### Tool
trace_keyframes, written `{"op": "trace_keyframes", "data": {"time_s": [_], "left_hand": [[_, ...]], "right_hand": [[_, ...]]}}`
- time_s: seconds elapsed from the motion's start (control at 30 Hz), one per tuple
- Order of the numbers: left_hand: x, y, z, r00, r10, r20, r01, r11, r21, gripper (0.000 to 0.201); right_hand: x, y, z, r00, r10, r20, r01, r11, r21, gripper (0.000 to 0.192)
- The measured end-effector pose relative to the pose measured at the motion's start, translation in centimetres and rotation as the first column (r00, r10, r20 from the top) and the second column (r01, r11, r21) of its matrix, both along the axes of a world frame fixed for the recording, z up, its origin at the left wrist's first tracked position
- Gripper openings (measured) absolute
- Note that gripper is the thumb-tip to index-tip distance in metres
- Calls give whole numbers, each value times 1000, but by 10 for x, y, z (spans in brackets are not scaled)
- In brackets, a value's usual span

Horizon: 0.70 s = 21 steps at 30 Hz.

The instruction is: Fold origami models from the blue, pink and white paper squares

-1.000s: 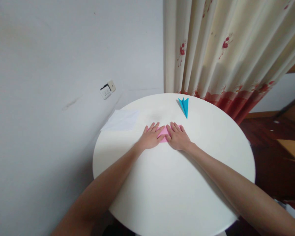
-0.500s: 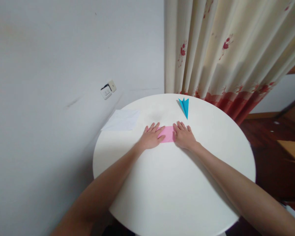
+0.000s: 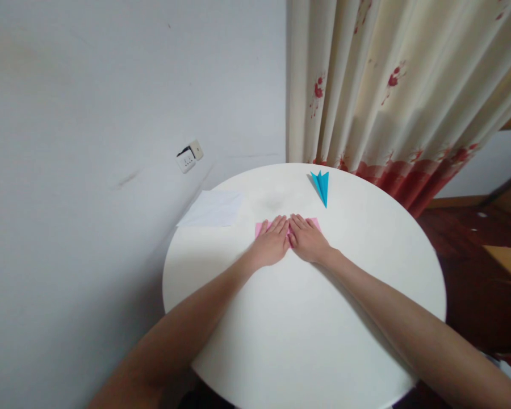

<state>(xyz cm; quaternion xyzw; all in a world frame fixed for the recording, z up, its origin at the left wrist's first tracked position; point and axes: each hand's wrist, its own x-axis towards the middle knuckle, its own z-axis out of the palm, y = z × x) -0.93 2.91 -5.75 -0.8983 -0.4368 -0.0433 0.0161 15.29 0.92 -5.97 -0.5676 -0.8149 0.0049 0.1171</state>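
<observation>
A pink sheet of paper [image 3: 315, 222] lies flat on the round white table [image 3: 298, 324], mostly covered by my hands. My left hand [image 3: 271, 242] rests palm down on its left part, fingers stretched out. On the right part lies my right hand [image 3: 307, 238], also flat with the fingers extended. The two hands are side by side, their inner fingertips and thumbs close together near the paper's middle. Only the paper's left end, its far right corner and a sliver between the hands show. Farther back on the table is a blue folded paper plane [image 3: 322, 187], apart from both hands.
White paper [image 3: 213, 208] lies at the table's left edge, by the wall [image 3: 111, 113]. A wall socket [image 3: 186, 161] is above it. Behind the table hangs a cream and red curtain [image 3: 366, 113]. On the floor at right is a brown cardboard-like piece [image 3: 506, 262].
Both hands have slid inward over the pink paper, from apart with its middle bare to nearly meeting there. The paper's outer ends now show. The blue paper plane has not moved.
</observation>
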Motion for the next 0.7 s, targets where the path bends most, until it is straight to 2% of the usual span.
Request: {"op": "trace_keyframes", "data": {"time_s": [0.07,0.2,0.43,0.7], "left_hand": [[0,3,-3,1000,-28,-2,28,999,-44,59],[-6,8,-3,1000,11,-1,-11,998,-68,61],[-17,10,5,984,176,-23,-177,974,-144,83],[-29,16,6,947,312,-75,-320,929,-186,93]], "right_hand": [[2,0,-1,1000,-1,7,1,1000,-2,57],[3,0,-1,1000,-15,16,16,1000,-21,58],[3,-1,-1,995,-96,-1,96,995,-42,63],[7,-1,0,987,-162,2,161,981,-104,70]]}}
